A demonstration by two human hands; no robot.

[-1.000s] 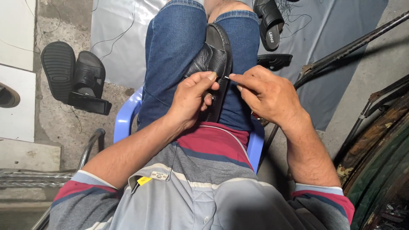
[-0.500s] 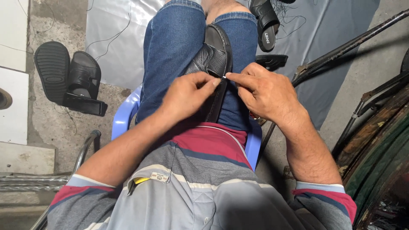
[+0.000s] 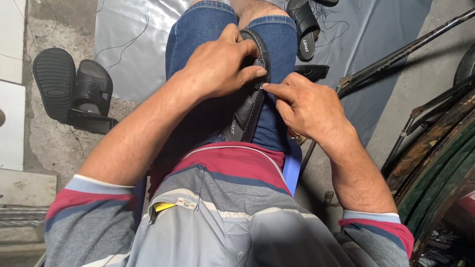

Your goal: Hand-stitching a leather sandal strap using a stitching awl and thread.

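where half a second ago the left hand (image 3: pixel 217 66) pinched near the sandal's middle, it has now slid forward to clamp the toe end of the black leather sandal (image 3: pixel 250 99) lying along the denim-clad thigh (image 3: pixel 198 29), so the grip looks freshly reset. the right hand (image 3: pixel 302 106) pinches narrowly at the strap edge, perhaps on a needle, too small to tell. a ribbed-soled black sandal pair (image 3: pixel 71 89) rests on rough concrete.

Rough concrete floor (image 3: pixel 44 143), grey plastic sheet (image 3: pixel 133 49) spread over it, blue plastic chair (image 3: pixel 293 165), daylight.
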